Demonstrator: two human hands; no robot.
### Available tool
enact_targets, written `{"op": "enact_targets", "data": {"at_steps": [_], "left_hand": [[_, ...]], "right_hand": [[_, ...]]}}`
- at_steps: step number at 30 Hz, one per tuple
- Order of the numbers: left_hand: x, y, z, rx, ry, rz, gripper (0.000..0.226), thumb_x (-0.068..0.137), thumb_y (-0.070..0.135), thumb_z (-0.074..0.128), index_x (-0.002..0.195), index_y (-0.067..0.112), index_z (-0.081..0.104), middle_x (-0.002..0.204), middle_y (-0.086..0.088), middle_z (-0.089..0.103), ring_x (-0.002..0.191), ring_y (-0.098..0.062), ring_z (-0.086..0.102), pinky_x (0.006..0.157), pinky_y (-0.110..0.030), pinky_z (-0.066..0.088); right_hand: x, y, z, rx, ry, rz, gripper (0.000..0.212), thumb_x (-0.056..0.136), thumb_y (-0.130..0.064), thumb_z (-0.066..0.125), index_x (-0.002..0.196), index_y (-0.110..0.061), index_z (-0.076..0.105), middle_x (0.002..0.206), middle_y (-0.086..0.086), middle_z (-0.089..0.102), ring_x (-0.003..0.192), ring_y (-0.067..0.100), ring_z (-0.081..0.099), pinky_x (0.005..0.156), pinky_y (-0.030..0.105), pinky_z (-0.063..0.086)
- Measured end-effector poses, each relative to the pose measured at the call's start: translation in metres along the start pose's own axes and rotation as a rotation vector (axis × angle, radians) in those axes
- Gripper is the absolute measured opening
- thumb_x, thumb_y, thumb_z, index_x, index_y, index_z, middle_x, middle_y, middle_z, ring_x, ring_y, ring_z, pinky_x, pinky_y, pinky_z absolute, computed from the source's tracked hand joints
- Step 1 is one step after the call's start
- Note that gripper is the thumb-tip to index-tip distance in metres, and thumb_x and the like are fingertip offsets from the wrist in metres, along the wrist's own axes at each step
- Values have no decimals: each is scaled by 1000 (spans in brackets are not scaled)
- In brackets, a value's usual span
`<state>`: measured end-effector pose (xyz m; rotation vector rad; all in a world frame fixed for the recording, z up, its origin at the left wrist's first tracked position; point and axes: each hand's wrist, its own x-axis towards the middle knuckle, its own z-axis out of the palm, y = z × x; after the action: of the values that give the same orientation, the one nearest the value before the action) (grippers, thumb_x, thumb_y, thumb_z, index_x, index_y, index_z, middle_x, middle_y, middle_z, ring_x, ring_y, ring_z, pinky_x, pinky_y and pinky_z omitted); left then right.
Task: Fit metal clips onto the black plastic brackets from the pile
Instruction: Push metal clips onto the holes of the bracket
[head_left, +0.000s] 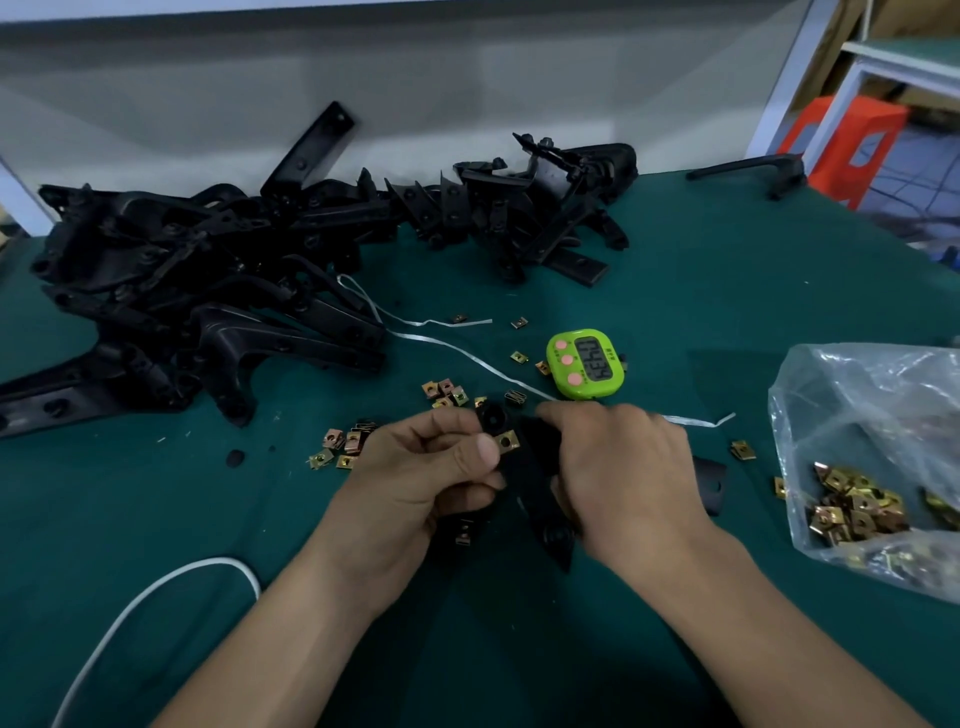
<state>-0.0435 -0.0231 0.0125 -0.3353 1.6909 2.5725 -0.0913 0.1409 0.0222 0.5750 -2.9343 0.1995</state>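
Over the mat (727, 291), left hand (431, 467) pinches clip (506, 442) onto bracket (535, 462); right hand (623, 467) grips the bracket.

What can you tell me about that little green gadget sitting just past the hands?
The green timer is a rounded-square gadget in lime plastic, with three pink round buttons beside a grey display of dark digits, turned sideways to the camera. It sits on the teal table cover, just beyond the right hand, untouched by either hand.
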Motion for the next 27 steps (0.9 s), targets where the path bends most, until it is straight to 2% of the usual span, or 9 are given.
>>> {"op": "enact_targets", "data": {"at_steps": [3,6,9,12,16,20,23,25,27], "left_hand": [[-1,-3,8,66,28,107,13,65,30,81,72,20,77,69,-4,70,58,-14,67,54,-20,54],[-1,-8,15,211,108,197,16,70,32,82,77,18,80,72,-8,73,65,-18,70,61,-23,57],[1,-15,14,614,182,314,12,80,20,84,80,32,80,74,9,75,69,-5,70,65,-15,52],[6,-14,27,1061,189,417,9,79,39,80,87,42,78,81,27,72,80,6,64,71,-12,49],[29,-23,57,1365,69,542,28,83,45,75,107,32,77,103,16,69,102,-6,50,85,-23,41],[42,-31,67,1377,78,516,16,87,38,75,99,27,73,90,11,56,94,-16,57,76,-29,38],[40,-35,66,1414,121,570,9,92,32,70,95,25,74,89,8,63,86,-18,60,70,-28,32],[37,-33,63,1316,223,564,12,94,35,66,94,28,75,88,11,67,77,-14,61,67,-29,39],[34,-23,59,1143,294,486,15,93,36,66,85,28,75,72,11,67,61,-6,57,60,-27,44]], "right_hand": [[3,5,-2,66,34,31,26,73,-23,68,97,-30,60,75,1,65,77,33,63,58,32,32],[10,22,-1,147,105,196,29,74,-27,69,102,-32,66,75,4,65,80,39,63,62,34,37],[15,44,-1,312,168,396,10,75,-21,65,79,-29,62,61,-2,50,75,41,57,63,33,38],[18,62,-2,375,196,484,27,80,-19,62,61,-28,45,57,-7,45,62,34,44,61,31,36],[21,67,2,358,180,522,15,78,-19,61,68,-27,54,58,-8,43,64,32,42,62,30,37],[21,65,7,309,172,497,7,77,-20,62,81,-26,65,61,-5,47,66,32,43,63,32,38],[23,63,6,299,153,488,12,76,-20,60,83,-27,66,68,0,56,69,34,50,64,34,43],[24,59,6,286,149,474,13,75,-20,60,84,-26,66,63,-3,51,71,36,54,64,34,43],[23,53,6,249,152,454,14,75,-23,64,89,-27,67,59,-7,40,69,35,49,65,34,40]]}}
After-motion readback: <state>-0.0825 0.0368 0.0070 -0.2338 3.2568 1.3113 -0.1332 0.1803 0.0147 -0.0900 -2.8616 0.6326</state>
